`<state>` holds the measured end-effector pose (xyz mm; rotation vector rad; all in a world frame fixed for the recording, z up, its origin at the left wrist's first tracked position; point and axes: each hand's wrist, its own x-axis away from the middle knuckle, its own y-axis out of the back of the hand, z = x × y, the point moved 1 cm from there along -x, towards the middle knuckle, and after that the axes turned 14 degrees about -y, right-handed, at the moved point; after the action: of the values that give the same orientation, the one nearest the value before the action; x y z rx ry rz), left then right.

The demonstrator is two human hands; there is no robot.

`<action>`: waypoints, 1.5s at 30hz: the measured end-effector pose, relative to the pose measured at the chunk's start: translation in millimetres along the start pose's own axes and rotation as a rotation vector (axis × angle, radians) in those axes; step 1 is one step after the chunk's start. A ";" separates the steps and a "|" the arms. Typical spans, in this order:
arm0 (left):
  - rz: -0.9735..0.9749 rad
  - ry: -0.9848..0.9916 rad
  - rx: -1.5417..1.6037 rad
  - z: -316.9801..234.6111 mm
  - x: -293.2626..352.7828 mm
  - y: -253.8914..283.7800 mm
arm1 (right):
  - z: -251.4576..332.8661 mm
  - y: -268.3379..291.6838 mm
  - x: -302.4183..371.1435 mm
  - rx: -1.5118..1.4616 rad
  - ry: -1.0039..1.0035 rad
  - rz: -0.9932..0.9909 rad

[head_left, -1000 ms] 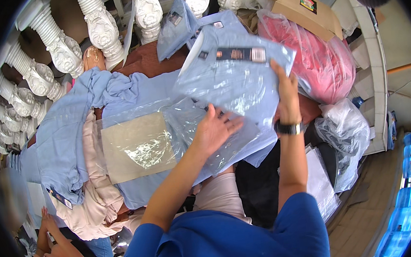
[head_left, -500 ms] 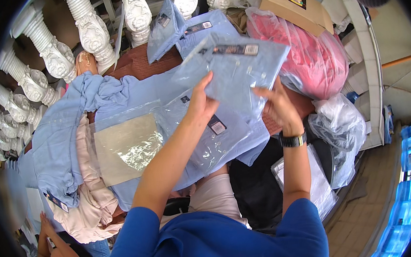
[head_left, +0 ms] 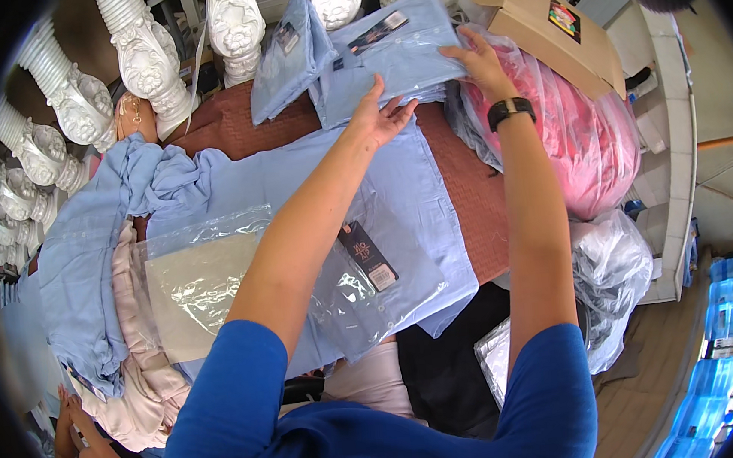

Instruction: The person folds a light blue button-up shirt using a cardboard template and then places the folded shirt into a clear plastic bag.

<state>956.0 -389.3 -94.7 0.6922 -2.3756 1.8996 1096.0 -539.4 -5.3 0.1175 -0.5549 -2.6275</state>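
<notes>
A folded light blue shirt in a clear plastic bag (head_left: 408,49) lies on a stack of similar bagged shirts at the table's far side, its dark tag facing up. My left hand (head_left: 382,117) is at the near edge of that stack, palm partly up and fingers apart. At the right edge my right hand (head_left: 483,65) rests its thumb on the bag, with the other fingers spread. Close to me lies another bagged blue shirt with a dark tag (head_left: 369,256). Left of it is a clear bag with a beige sheet (head_left: 202,276), partly behind my left forearm.
Loose blue garments (head_left: 85,268) and pale pink cloth (head_left: 141,376) lie at the left. On the right are a bag of pink items (head_left: 588,151), a cardboard box (head_left: 540,26) and crumpled clear plastic (head_left: 606,270). White balusters (head_left: 147,65) line the far side. Another person's hands (head_left: 67,416) show lower left.
The bagged shirt went from between my hands to the far stack. Both hands moved away from me, and my left hand came off the bag.
</notes>
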 end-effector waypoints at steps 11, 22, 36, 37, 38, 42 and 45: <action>0.079 -0.110 -0.061 -35.5 -75.5 17.9 | -40.4 -91.0 39.8 0.549 0.332 -0.516; 0.079 0.120 0.041 -38.3 -58.4 27.7 | -65.7 -107.1 252.6 0.589 -0.256 0.374; 0.670 -0.209 -2.410 -91.9 93.0 77.7 | -101.4 -71.4 347.1 -0.123 -0.834 0.438; 0.625 0.026 -2.482 -109.1 105.3 78.1 | -100.0 -74.4 353.1 -0.226 -0.848 0.366; 0.667 0.110 -2.439 -123.8 109.6 92.0 | -99.4 -81.0 356.5 -0.335 -0.875 0.307; 0.773 0.127 -2.195 -153.6 127.0 131.9 | -90.5 -111.5 388.2 -0.734 -0.803 -0.103; 0.728 0.010 -2.103 -153.3 136.1 141.5 | -89.7 -135.5 419.7 -0.765 -0.890 -0.022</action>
<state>744.8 -267.9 -146.5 -0.4267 -2.8517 -1.1561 680.0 -648.2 -138.0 -1.3051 0.2422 -2.6066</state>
